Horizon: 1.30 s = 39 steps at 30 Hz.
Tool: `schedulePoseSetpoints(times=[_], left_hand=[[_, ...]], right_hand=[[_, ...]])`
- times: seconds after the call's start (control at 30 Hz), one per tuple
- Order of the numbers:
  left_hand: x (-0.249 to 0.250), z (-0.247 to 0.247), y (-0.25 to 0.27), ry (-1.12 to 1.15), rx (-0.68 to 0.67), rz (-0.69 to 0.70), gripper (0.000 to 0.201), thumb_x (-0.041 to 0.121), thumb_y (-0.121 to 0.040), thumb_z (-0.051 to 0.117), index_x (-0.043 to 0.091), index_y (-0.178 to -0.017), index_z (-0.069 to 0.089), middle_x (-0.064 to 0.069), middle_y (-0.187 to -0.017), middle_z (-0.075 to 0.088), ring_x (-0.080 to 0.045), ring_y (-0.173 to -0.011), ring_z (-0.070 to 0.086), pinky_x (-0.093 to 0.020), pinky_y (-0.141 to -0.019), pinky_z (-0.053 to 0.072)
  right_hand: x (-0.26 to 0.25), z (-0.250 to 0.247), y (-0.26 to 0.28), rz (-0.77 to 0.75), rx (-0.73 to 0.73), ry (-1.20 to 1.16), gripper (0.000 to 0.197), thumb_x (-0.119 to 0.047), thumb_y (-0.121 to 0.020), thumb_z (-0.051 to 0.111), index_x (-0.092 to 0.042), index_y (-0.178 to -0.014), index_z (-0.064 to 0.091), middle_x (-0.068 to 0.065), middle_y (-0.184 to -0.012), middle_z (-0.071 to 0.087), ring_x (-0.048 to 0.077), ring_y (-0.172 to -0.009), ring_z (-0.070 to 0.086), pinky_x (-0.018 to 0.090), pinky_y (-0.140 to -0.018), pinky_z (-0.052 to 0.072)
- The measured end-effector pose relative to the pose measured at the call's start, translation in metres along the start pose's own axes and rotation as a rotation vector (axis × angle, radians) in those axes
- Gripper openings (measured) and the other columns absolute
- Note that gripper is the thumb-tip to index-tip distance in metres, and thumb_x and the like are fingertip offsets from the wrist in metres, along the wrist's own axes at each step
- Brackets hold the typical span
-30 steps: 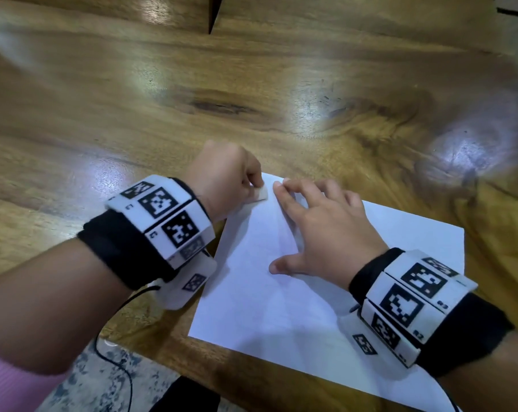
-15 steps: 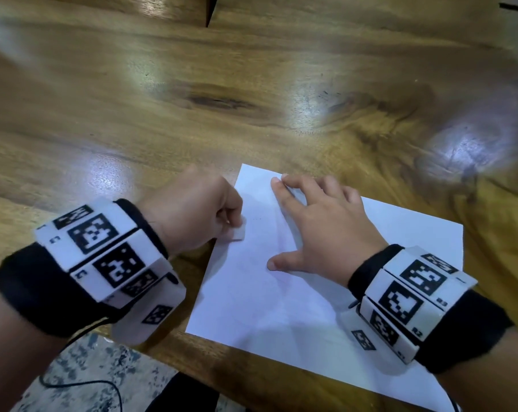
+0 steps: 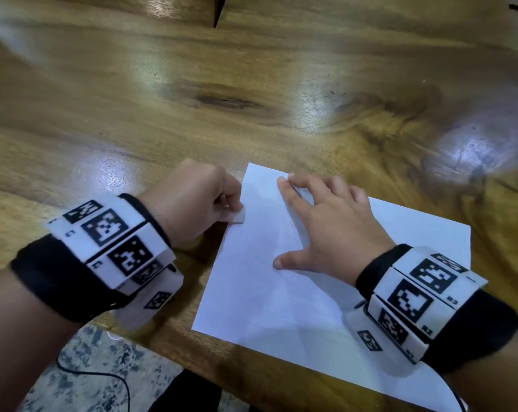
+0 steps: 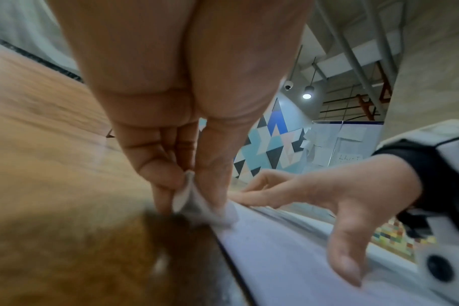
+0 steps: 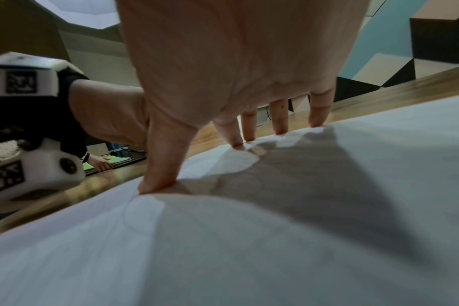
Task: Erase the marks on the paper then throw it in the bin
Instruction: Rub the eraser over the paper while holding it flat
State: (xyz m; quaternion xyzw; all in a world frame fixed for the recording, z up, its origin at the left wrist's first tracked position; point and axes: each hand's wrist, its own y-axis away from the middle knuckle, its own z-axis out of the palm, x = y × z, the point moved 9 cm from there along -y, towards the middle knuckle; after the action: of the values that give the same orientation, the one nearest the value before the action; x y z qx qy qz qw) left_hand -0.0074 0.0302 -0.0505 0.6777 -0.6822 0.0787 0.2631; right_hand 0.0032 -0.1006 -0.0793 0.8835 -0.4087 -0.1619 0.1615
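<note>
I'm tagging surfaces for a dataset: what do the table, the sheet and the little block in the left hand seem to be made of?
Table: wood, by its grain and dark knot, with a glossy varnish that mirrors the lights.
Sheet: thin matte white paper, lying flat under the right hand.
Block: a small matte white eraser, probably rubber or vinyl, pinched by the left hand; blur leaves this open.

**Glossy wood, matt paper**

The worktop (image 3: pixel 192 84) is varnished wood, smooth and glossy, with dark grain knots and bright glare patches. The paper (image 3: pixel 281 292) lying at its near edge is thin, white and matt. The eraser (image 3: pixel 237 217) looks a soft, dull white. The wrist bands (image 3: pixel 43 278) are black cloth carrying smooth white plastic marker blocks (image 3: pixel 112 230). The floor (image 3: pixel 88 382) is speckled stone.
</note>
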Motion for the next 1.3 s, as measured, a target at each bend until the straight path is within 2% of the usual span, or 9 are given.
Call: schedulePoseSetpoints(times=[0.17,0.27,0.43,0.57,0.63,0.77,0.9,1.1,1.3], left_hand=[[-0.006,0.004,0.005,0.056,-0.081,-0.03,0.01,0.019,-0.066,0.078,0.015,-0.072,0.072,0.015,-0.063,0.059,0.006,-0.061,0.049,0.004,-0.057,0.033],[0.001,-0.001,-0.007,0.018,0.043,-0.016,0.006,0.016,-0.071,0.074,0.015,-0.077,0.072,0.001,-0.075,0.07,-0.01,-0.064,0.052,-0.001,-0.054,0.031],[-0.002,0.016,0.01,0.068,-0.16,-0.016,0.034,0.022,-0.066,0.078,0.033,-0.047,0.053,0.019,-0.057,0.056,0.002,-0.06,0.051,-0.001,-0.053,0.032],[0.006,0.001,-0.011,0.009,0.026,-0.026,0.004,0.015,-0.072,0.073,0.018,-0.075,0.071,-0.001,-0.079,0.069,-0.013,-0.071,0.053,-0.013,-0.053,0.032],[0.009,0.003,-0.008,-0.007,0.045,-0.016,0.004,0.015,-0.073,0.072,0.015,-0.071,0.068,-0.001,-0.073,0.067,-0.014,-0.067,0.053,-0.021,-0.055,0.031],[0.003,0.028,0.015,0.047,-0.251,-0.072,0.015,0.018,-0.069,0.075,0.021,-0.06,0.064,0.021,-0.057,0.053,0.009,-0.056,0.052,-0.002,-0.05,0.034],[0.019,0.001,-0.02,0.029,-0.046,-0.078,0.009,0.014,-0.071,0.071,0.019,-0.079,0.069,0.003,-0.066,0.062,-0.016,-0.068,0.058,-0.015,-0.06,0.036],[0.023,0.002,-0.03,0.007,0.059,-0.118,0.011,0.015,-0.077,0.068,0.014,-0.087,0.069,-0.006,-0.083,0.07,-0.02,-0.079,0.059,-0.021,-0.066,0.041],[0.026,0.037,0.013,0.063,-0.215,-0.042,0.009,0.022,-0.069,0.074,0.016,-0.07,0.068,0.003,-0.072,0.069,-0.014,-0.071,0.06,-0.006,-0.055,0.034]], right_hand=[[0.001,0.0,0.0,0.001,0.001,0.004,0.112,-0.075,-0.064,0.058,-0.031,-0.148,-0.002,-0.014,-0.15,0.006,0.018,-0.129,0.013,0.038,-0.109,0.013],[0.001,0.0,0.0,0.003,-0.003,0.001,0.112,-0.075,-0.064,0.057,-0.031,-0.148,-0.002,-0.013,-0.151,0.005,0.018,-0.129,0.012,0.038,-0.109,0.013],[0.001,0.0,0.001,0.002,-0.004,0.003,0.112,-0.074,-0.064,0.057,-0.03,-0.148,-0.002,-0.013,-0.151,0.005,0.018,-0.128,0.013,0.038,-0.109,0.013],[0.0,0.0,0.0,0.006,-0.009,-0.001,0.112,-0.074,-0.063,0.058,-0.031,-0.148,-0.001,-0.013,-0.151,0.005,0.019,-0.129,0.013,0.039,-0.109,0.013],[0.0,0.0,-0.001,0.007,-0.014,-0.005,0.112,-0.074,-0.063,0.058,-0.031,-0.148,-0.001,-0.013,-0.151,0.005,0.018,-0.129,0.012,0.039,-0.11,0.012],[0.0,0.0,0.001,0.003,-0.015,-0.002,0.112,-0.074,-0.064,0.058,-0.03,-0.148,-0.003,-0.013,-0.151,0.004,0.018,-0.13,0.012,0.038,-0.11,0.011],[0.002,0.0,0.0,-0.001,-0.032,-0.036,0.113,-0.069,-0.064,0.063,-0.031,-0.149,-0.002,-0.014,-0.151,0.004,0.016,-0.131,0.011,0.037,-0.111,0.01],[0.005,-0.002,0.002,-0.006,-0.038,-0.087,0.112,-0.061,-0.065,0.069,-0.03,-0.149,0.0,-0.017,-0.153,0.003,0.014,-0.13,0.01,0.035,-0.108,0.016],[0.005,-0.001,0.003,-0.027,-0.021,-0.072,0.112,-0.063,-0.065,0.068,-0.03,-0.148,0.0,-0.018,-0.153,0.003,0.013,-0.132,0.01,0.033,-0.106,0.017]])
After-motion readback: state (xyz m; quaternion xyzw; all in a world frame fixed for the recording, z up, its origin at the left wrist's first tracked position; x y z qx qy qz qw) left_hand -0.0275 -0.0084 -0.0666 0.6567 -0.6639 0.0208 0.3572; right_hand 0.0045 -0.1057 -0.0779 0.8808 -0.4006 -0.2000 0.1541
